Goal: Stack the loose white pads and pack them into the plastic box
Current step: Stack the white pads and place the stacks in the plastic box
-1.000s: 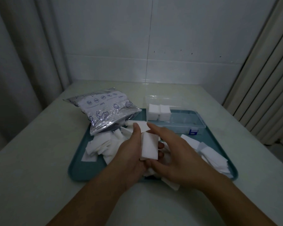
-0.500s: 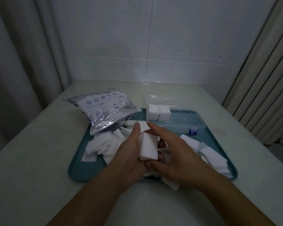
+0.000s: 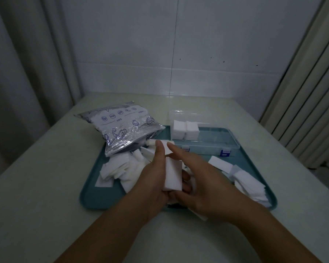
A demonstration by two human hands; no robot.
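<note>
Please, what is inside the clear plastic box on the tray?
Two stacks of white pads stand side by side at the left end of the plastic box. The rest looks empty through the clear walls. How many pads each stack holds cannot be counted.

Loose pads (image 3: 115, 168) and the foil bag (image 3: 122, 128) crowd the tray's (image 3: 91, 198) left edge. The plastic box (image 3: 213, 141) lines its far edge, and a pad pile (image 3: 249, 185) fills the right corner.
</note>
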